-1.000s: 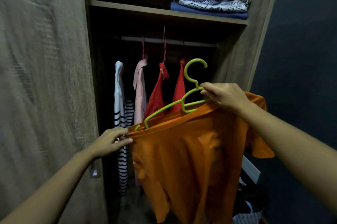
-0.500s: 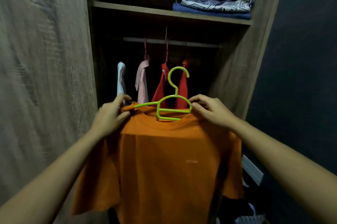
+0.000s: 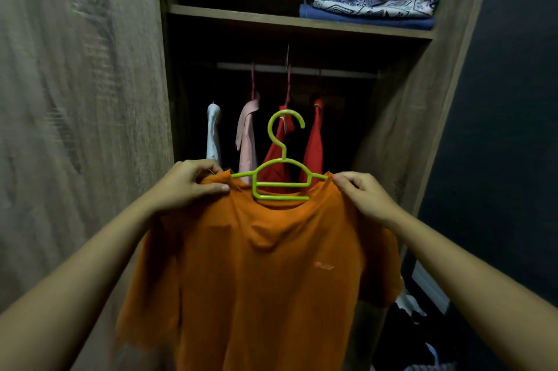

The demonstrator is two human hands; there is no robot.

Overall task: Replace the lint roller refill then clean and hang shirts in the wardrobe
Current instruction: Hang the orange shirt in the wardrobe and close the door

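Note:
An orange T-shirt [image 3: 265, 274] hangs on a lime-green plastic hanger [image 3: 282, 171], held up in front of the open wardrobe. My left hand [image 3: 188, 185] pinches the shirt's left shoulder. At the right shoulder my right hand [image 3: 362, 194] grips the fabric over the hanger's end. The hanger's hook stands upright, below the wardrobe rail [image 3: 296, 70] and apart from it. No lint roller is in view.
Several garments hang on the rail: a white one [image 3: 213, 135], a pink one [image 3: 247, 135] and two red ones [image 3: 314, 141]. Folded clothes [image 3: 371, 8] lie on the wooden shelf [image 3: 241, 16] above. The wardrobe door [image 3: 78, 99] stands open at left. Dark clutter sits low right.
The shirt went from tilted and bunched to hanging straight on the hanger. My left hand moved up to its left shoulder, and my right hand shifted from the hanger's neck to the right shoulder.

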